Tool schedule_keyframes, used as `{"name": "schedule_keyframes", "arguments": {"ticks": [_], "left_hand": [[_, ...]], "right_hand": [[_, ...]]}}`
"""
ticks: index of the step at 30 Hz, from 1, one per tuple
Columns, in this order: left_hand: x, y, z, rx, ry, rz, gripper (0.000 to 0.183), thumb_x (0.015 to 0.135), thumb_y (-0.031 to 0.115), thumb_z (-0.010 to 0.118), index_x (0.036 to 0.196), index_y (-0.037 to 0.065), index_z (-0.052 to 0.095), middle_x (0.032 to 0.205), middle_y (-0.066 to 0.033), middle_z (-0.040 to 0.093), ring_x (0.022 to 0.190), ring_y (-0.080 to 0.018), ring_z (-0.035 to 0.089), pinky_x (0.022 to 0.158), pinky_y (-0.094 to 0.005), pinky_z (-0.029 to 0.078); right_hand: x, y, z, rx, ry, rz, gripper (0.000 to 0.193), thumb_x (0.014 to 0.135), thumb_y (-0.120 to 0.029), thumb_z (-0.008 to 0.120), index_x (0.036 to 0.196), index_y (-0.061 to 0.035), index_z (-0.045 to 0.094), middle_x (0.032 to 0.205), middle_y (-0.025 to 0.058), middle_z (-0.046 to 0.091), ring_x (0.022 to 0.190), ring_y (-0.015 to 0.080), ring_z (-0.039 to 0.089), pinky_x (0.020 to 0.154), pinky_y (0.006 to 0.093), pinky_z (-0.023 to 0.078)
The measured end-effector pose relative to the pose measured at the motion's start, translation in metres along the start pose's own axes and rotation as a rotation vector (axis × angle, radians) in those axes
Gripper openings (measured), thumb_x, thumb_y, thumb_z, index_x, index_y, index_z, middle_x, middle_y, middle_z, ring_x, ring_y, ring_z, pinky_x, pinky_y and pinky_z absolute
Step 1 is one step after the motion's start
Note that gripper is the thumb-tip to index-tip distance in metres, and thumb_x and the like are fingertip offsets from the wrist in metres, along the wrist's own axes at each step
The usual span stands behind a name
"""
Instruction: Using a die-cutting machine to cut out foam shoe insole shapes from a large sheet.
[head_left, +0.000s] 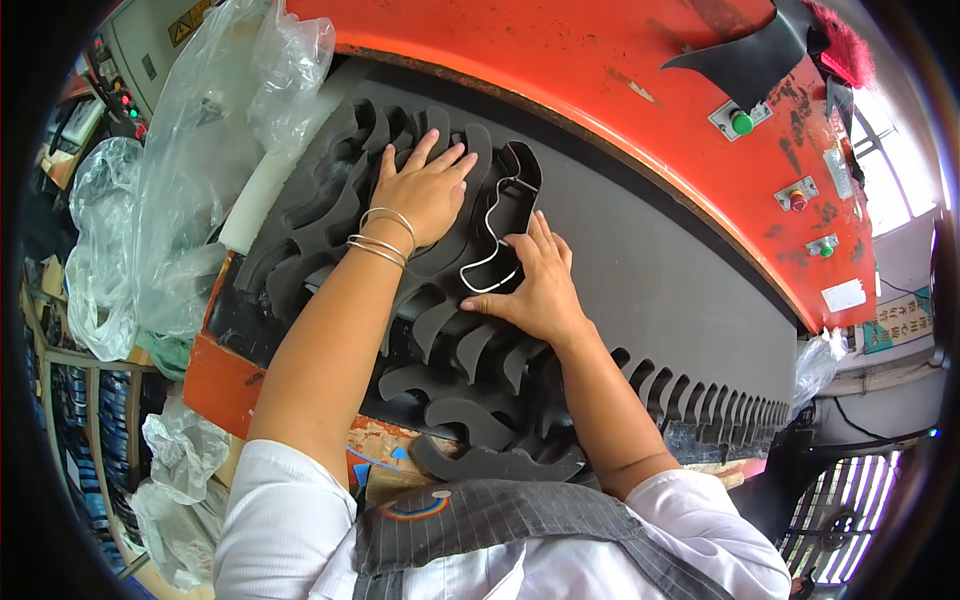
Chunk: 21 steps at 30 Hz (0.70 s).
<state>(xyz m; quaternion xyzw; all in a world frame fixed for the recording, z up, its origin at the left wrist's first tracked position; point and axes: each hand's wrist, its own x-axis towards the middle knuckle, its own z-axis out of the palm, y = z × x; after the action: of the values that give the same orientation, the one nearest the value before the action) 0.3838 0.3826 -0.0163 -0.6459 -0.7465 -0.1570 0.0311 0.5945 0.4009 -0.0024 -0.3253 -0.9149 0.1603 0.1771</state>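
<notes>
My left hand [425, 195] lies with fingers spread on dark grey foam pieces cut in wavy shapes [330, 190]. Beside it stands a wavy metal cutting die [527, 163] with a bright edge, on the dark grey foam sheet [650, 265]. My right hand [540, 290] grips this die at its near right side, thumb at the lower end and fingers along the right wall. Between my forearms lie several more loose cut foam pieces [470, 425]. Scalloped cut-outs [690, 400] run along the sheet's near edge to the right.
A large red machine beam [600, 75] spans the far side, with a green button [741, 122] and a red button [797, 200] on it. Clear plastic sheeting [200, 170] hangs at the left. A black scrap of sheet [745, 55] lies on the beam.
</notes>
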Motion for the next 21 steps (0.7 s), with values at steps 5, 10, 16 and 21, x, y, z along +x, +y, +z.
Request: {"name": "schedule_keyframes", "arguments": {"ticks": [5, 10, 16, 21], "left_hand": [[0.003, -0.001, -0.003, -0.003, 0.027, 0.005, 0.045, 0.098, 0.028, 0.043, 0.143, 0.024, 0.045, 0.151, 0.0041, 0.039, 0.146, -0.0220, 0.022, 0.114, -0.0583, 0.019], [0.002, -0.002, -0.002, 0.026, 0.019, -0.003, 0.045, 0.099, 0.029, 0.039, 0.143, 0.023, 0.045, 0.151, 0.0043, 0.040, 0.146, -0.0215, 0.021, 0.115, -0.0583, 0.019], [0.009, 0.006, -0.013, 0.068, -0.103, -0.071, 0.046, 0.099, 0.028, 0.039, 0.145, 0.024, 0.042, 0.154, 0.0025, 0.035, 0.147, -0.0219, 0.018, 0.115, -0.0574, 0.018], [0.005, 0.037, -0.065, -0.021, -0.176, -0.172, 0.042, 0.098, 0.031, 0.043, 0.138, 0.019, 0.046, 0.143, -0.0050, 0.042, 0.137, -0.0244, 0.029, 0.111, -0.0544, 0.024]], "right_hand": [[0.004, -0.003, -0.004, 0.001, 0.010, -0.022, 0.087, 0.055, -0.050, 0.088, 0.117, 0.0040, 0.058, 0.140, 0.0344, 0.039, 0.141, 0.0445, 0.026, 0.112, 0.0529, 0.019], [0.005, -0.003, -0.004, 0.014, 0.000, -0.048, 0.081, 0.057, -0.048, 0.085, 0.116, 0.0012, 0.059, 0.142, 0.0387, 0.035, 0.139, 0.0463, 0.029, 0.112, 0.0547, 0.020], [0.005, -0.007, -0.003, -0.123, -0.023, -0.033, 0.089, 0.059, -0.050, 0.083, 0.127, -0.0019, 0.051, 0.143, 0.0385, 0.033, 0.140, 0.0467, 0.028, 0.111, 0.0568, 0.021], [-0.046, -0.016, -0.084, 0.080, -0.132, -0.024, 0.114, 0.063, -0.051, 0.085, 0.151, -0.0115, 0.023, 0.152, 0.0295, 0.024, 0.145, 0.0424, 0.017, 0.114, 0.0586, 0.016]]}}
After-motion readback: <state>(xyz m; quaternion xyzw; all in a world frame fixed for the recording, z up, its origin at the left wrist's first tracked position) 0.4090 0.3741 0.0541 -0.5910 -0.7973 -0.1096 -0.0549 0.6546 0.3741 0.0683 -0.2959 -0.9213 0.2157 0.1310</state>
